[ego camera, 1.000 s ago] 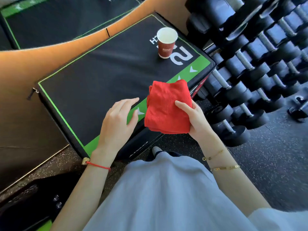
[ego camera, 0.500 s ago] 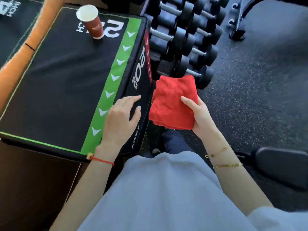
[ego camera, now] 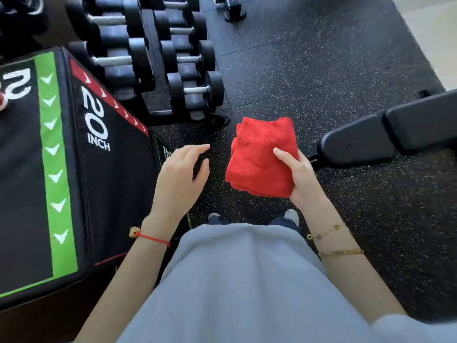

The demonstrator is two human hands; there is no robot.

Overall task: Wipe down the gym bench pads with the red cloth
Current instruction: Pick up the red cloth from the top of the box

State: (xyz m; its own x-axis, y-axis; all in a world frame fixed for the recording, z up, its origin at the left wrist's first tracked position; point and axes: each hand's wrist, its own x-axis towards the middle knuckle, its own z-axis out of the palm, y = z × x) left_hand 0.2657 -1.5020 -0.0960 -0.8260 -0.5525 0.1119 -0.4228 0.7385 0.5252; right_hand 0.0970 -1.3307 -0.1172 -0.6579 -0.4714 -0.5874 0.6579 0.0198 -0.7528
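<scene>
**Two hands over the gym floor, one carrying the folded cloth**

Two bare hands are held out above the speckled black floor point(ego camera: 321, 70). The right hand point(ego camera: 300, 179) grips the folded red cloth point(ego camera: 262, 157) from below, its thumb pressed across the top face and the remaining fingers tucked under the fold, out of sight. The cloth hangs in the air, touching nothing else. The left hand point(ego camera: 179, 179) holds nothing; its fingers are loosely extended and slightly spread, hovering just beside the right edge of the black plyo box point(ego camera: 103, 169), whose side reads "20 INCH" and whose top carries a green strip of white arrows. At the right edge of the view, the black bench pads point(ego camera: 385, 129) stand well apart from the cloth, the near pad's rounded end pointing toward it. Past the box's far corner, a rack of dumbbells point(ego camera: 158, 58) sits on the floor.
</scene>
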